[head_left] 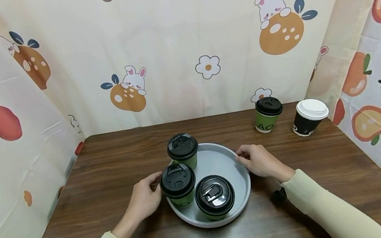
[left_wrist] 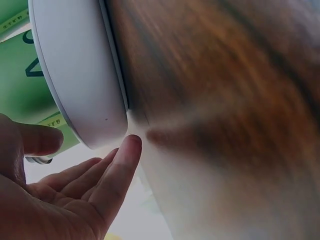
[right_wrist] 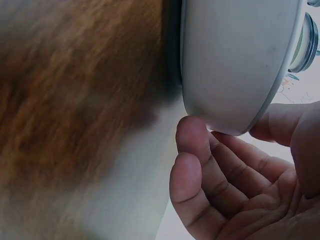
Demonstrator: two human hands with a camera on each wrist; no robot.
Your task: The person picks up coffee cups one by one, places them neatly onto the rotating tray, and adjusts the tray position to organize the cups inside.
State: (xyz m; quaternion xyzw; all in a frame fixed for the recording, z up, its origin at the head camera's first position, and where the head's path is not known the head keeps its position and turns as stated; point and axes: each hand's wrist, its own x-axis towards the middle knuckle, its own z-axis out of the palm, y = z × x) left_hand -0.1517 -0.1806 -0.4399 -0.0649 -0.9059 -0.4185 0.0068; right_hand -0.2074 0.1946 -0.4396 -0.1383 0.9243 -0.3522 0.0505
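A round light-grey tray [head_left: 219,158] sits on the wooden table, with three green paper cups with black lids on it: a back cup [head_left: 182,147], a left cup [head_left: 178,183] and a front cup [head_left: 215,196]. At the tray's left edge is my left hand [head_left: 144,197], beside the left cup; its fingers [left_wrist: 112,185] reach fairly straight toward the tray's lower side, the thumb just short of the rim. My right hand [head_left: 262,160] holds the tray's right edge, thumb at the rim and bent fingers [right_wrist: 192,135] against the outer wall.
Toward the back right stand another green cup with a black lid [head_left: 268,114] and a black cup with a white lid [head_left: 310,116]. Printed curtains [head_left: 169,35] close off the table [head_left: 125,154] at the back and both sides.
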